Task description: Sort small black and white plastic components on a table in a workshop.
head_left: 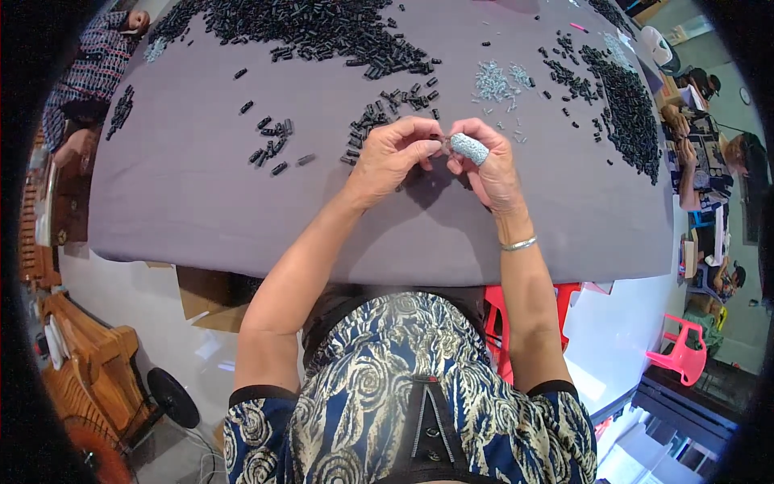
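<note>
A small part (pixel 446 147) is held up between the 2 hands, over the grey cloth (pixel 242 210) and just to the right of the nearer cluster of black cylinders (pixel 367 123). The thumb and forefinger of the left hand (pixel 393 157) are pressed together on it, and it is met from the other side by the bunched fingertips of the right hand (pixel 493 165); how the remaining fingers are curled cannot be fully told. The part could easily be dropped, since so little of it can be gripped, and feel may be dulled by the pale, speckled wrap (pixel 469 149) worn on a right digit, seemingly the thumb. If it were let go, it might be lost among the cylinders, or mixed with the pale small pieces (pixel 496 83) scattered farther off. Loose cylinders could also be knocked by the left hand, beside which they are strewn. As for looks, the part appears dark and tiny, but it is mostly covered by the fingertips, so its full shape and finish cannot be made out.
</note>
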